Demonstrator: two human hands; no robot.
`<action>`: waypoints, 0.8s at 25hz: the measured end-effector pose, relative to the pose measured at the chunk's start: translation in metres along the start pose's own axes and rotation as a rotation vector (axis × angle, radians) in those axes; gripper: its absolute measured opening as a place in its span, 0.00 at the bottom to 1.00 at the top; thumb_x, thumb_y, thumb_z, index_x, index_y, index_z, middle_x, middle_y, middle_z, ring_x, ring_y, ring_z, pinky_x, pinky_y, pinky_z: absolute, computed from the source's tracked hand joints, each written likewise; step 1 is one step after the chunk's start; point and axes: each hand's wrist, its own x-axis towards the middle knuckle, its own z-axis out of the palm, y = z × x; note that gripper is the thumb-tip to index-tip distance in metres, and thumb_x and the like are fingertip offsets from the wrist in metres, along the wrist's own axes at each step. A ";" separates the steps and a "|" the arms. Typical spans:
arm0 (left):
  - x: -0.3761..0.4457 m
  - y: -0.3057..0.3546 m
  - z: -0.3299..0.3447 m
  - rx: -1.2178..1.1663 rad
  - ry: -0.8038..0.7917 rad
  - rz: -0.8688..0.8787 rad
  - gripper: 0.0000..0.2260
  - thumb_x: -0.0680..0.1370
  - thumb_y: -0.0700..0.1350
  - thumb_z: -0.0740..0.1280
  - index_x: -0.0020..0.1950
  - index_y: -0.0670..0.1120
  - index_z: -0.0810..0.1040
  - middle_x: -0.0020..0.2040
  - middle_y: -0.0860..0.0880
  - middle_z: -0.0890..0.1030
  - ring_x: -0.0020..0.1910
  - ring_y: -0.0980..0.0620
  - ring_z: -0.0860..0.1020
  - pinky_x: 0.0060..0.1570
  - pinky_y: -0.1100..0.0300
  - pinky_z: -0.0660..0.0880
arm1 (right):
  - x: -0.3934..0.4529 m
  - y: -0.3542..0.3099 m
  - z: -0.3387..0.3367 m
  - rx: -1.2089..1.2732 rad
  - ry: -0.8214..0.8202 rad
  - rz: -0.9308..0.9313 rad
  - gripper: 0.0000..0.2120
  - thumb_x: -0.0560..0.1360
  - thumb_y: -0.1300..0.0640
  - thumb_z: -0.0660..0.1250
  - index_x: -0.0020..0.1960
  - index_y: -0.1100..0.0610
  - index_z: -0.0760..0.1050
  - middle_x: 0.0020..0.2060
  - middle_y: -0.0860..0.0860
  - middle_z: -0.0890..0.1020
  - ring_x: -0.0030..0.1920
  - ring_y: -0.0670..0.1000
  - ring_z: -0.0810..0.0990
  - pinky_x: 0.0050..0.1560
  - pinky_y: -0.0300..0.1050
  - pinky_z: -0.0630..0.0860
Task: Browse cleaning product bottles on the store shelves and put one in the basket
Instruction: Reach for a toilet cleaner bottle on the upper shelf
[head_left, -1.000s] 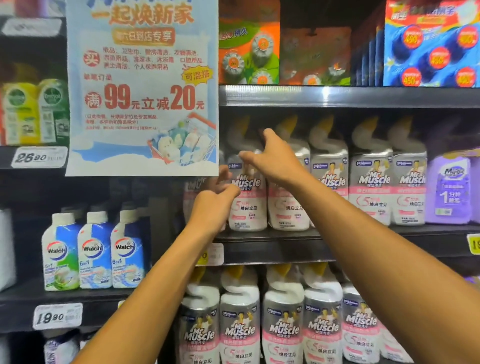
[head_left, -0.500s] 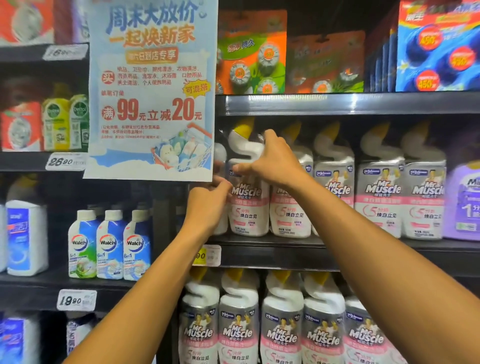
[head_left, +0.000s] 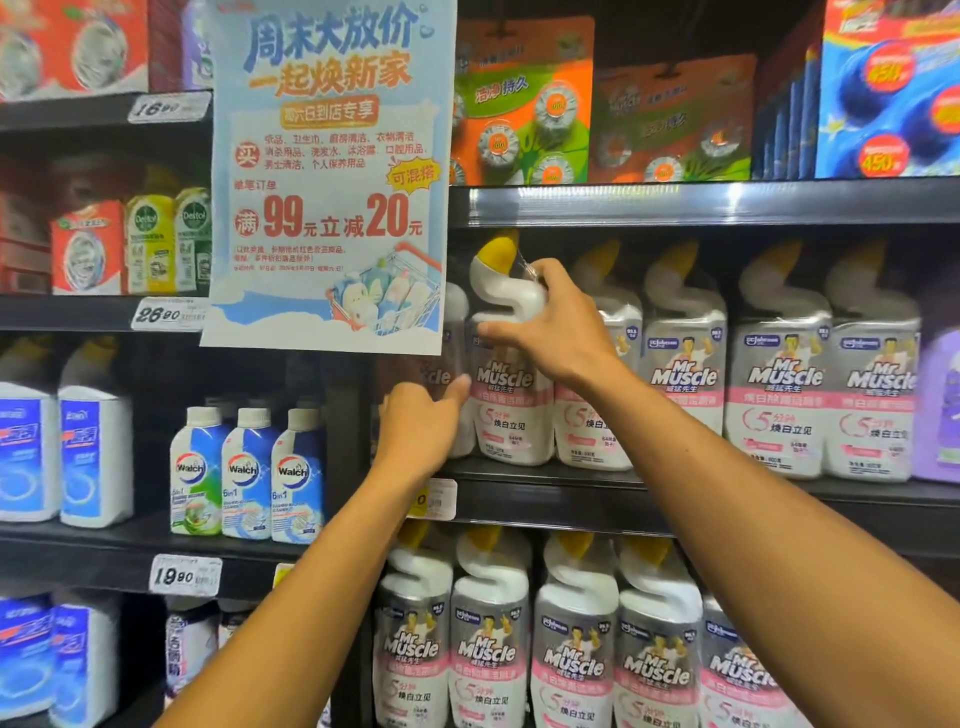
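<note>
Two hands are on the same Mr Muscle bottle (head_left: 506, 384), which stands on the middle shelf (head_left: 623, 499) at the left end of a row of identical bottles, just right of the hanging sale poster (head_left: 332, 171). The right hand (head_left: 556, 325) curls around the white S-bent neck below the yellow cap (head_left: 497, 252), thumb under the bend and fingers over the top. The left hand (head_left: 421, 421) lies against the bottle's lower left side with fingers fairly straight, the thumb touching the label; whether the hidden fingertips wrap behind it I cannot tell.

The bottle looks like rigid plastic with a glossy shrink sleeve, so likely slippery on the body and, if full, fairly heavy for its size (the liquid level is not visible). The bent neck makes a natural hook for the fingers and is probably the surest place to hold, with the other hand supporting the body or base. Neighbouring bottles stand touching it, so a straight pull forward seems wiser than a tilt sideways. No basket shows in this view.
</note>
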 end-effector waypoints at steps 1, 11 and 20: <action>0.001 -0.002 -0.001 0.000 -0.007 -0.012 0.22 0.77 0.58 0.68 0.54 0.38 0.78 0.54 0.40 0.81 0.54 0.41 0.79 0.56 0.47 0.76 | 0.001 0.001 0.001 0.019 0.009 0.003 0.28 0.63 0.43 0.79 0.54 0.47 0.67 0.45 0.45 0.79 0.42 0.49 0.79 0.44 0.52 0.80; 0.016 -0.031 0.007 -0.230 -0.079 0.001 0.34 0.78 0.53 0.69 0.78 0.53 0.55 0.73 0.50 0.67 0.72 0.48 0.67 0.64 0.59 0.66 | 0.015 0.011 0.006 -0.043 0.045 0.123 0.28 0.65 0.38 0.78 0.49 0.53 0.66 0.49 0.50 0.80 0.47 0.55 0.79 0.41 0.49 0.73; 0.014 -0.031 0.011 -0.126 0.032 -0.053 0.40 0.76 0.59 0.69 0.80 0.51 0.51 0.76 0.44 0.65 0.72 0.42 0.67 0.70 0.46 0.68 | 0.009 0.003 0.004 -0.380 0.052 0.094 0.29 0.67 0.32 0.72 0.45 0.55 0.67 0.46 0.56 0.81 0.48 0.62 0.79 0.38 0.49 0.65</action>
